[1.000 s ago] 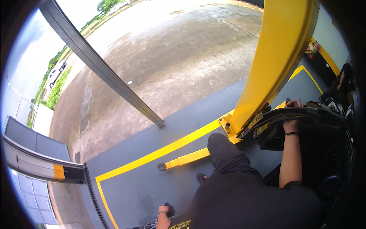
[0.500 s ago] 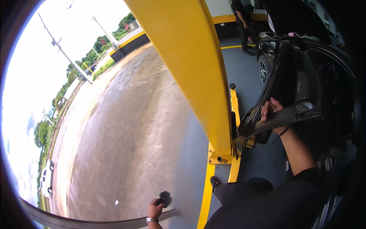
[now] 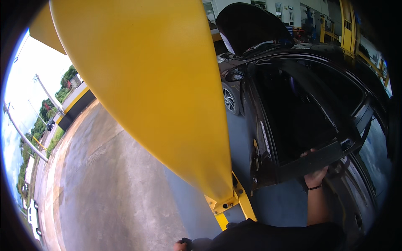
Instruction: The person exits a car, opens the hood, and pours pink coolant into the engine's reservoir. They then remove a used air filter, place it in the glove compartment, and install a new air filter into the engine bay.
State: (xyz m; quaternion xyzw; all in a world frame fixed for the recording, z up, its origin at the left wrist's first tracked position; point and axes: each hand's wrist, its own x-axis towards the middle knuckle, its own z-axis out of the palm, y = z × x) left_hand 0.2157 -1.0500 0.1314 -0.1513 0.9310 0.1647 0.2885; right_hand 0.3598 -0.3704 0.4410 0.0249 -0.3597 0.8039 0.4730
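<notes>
My right hand (image 3: 317, 175) is wrapped over the edge of a dark car door (image 3: 322, 155), its fingertips showing on the far side. The door belongs to a dark car (image 3: 351, 54). Low in the picture my left hand (image 3: 180, 247) is mostly cut off by the frame. Its fingers are closed on a small crumpled black thing (image 3: 186, 242), too little of which shows to name its kind.
Close on my left stands a wide yellow lift post (image 3: 159, 83), bolted down at its base plate (image 3: 226, 203). The car's bonnet (image 3: 251, 25) is raised. Wet concrete (image 3: 125, 188) stretches left, with a white vehicle (image 3: 32, 219) beyond. Another yellow post (image 3: 346, 29) stands far right.
My view has swung right, and the yellow post looms larger. The right hand is still on the door, now lower in view. My left hand has dropped to the bottom edge with the black thing.
</notes>
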